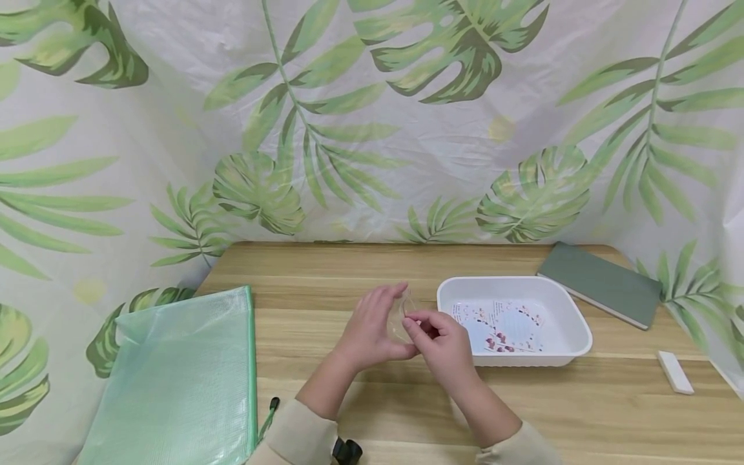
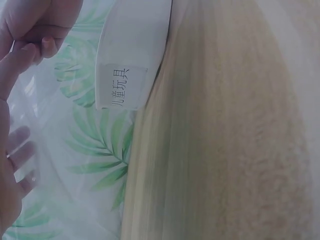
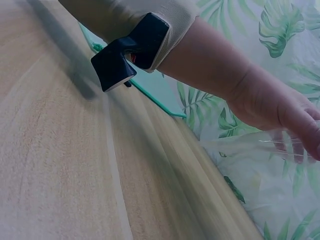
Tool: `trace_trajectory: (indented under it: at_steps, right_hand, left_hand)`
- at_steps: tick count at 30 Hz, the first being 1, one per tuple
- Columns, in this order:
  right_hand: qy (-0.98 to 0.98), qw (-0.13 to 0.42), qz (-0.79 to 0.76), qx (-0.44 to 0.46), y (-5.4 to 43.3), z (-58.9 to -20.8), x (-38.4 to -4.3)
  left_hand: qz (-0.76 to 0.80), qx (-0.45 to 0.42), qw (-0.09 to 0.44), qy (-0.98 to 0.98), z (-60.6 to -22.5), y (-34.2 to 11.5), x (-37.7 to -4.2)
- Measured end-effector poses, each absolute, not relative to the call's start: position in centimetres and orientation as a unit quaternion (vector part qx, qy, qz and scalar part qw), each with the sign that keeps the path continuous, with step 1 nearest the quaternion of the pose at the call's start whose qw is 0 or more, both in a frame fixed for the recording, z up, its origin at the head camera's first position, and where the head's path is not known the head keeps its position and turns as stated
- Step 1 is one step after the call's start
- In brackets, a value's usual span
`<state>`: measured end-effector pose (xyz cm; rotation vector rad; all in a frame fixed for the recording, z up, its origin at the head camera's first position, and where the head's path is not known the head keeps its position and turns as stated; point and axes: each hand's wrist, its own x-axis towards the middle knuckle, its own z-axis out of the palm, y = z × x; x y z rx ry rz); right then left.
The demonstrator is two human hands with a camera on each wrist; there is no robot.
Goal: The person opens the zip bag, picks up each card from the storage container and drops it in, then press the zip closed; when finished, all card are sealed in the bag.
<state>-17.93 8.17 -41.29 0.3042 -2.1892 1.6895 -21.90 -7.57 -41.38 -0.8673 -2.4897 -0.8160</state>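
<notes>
Between both hands is a thin, clear plastic piece [image 1: 398, 316], see-through and loosely bent; its exact kind is hard to tell. My left hand [image 1: 372, 326] holds it in a curve between fingers and thumb, left of the white tray. My right hand [image 1: 444, 345] pinches its near edge with thumb and forefinger. In the right wrist view the clear plastic [image 3: 250, 144] stretches out from the left hand [image 3: 272, 107]. In the left wrist view, the right hand's pinching fingers [image 2: 30, 50] show at upper left, the left hand [image 2: 10, 175] below them.
A white tray [image 1: 572, 332] right of the hands contains printed floral cards [image 1: 511, 329]; its label [image 2: 120, 85] bears dark characters. Behind it lies a green notebook [image 1: 601, 281], with a white block [image 1: 675, 372] nearby. A green mesh zip pouch [image 1: 180, 381] lies at left on the wooden table [image 1: 325, 265].
</notes>
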Motion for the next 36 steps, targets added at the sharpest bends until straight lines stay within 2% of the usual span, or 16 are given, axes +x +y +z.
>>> trace_trajectory:
  at_steps: [15,20,23,26,30,36]
  right_hand:
    - [-0.792,0.196,0.562,0.137,8.9,-41.3,-18.2]
    - [-0.795,0.226,0.54,0.158,9.6,-41.1,-18.5]
    - [-0.785,0.251,0.548,0.14,11.2,-40.6,-19.0]
    - [-0.783,0.259,0.559,0.085,14.0,-39.7,-20.0]
    - [-0.825,0.228,0.517,0.014,18.4,-38.6,-21.9]
    - [-0.906,0.085,0.415,-0.016,24.3,-38.8,-24.3]
  left_hand:
    - [-0.34,-0.315,0.134,-0.876,-41.6,-8.1,-22.1]
    - [-0.376,-0.293,0.113,-0.872,-41.9,-8.5,-22.4]
    - [-0.423,-0.259,0.09,-0.863,-42.2,-8.8,-22.7]
    - [-0.473,-0.215,0.059,-0.853,-42.5,-9.2,-23.0]
    - [-0.509,-0.164,0.034,-0.844,-42.9,-9.8,-23.3]
    - [-0.504,-0.173,0.05,-0.845,-43.5,-9.9,-23.6]
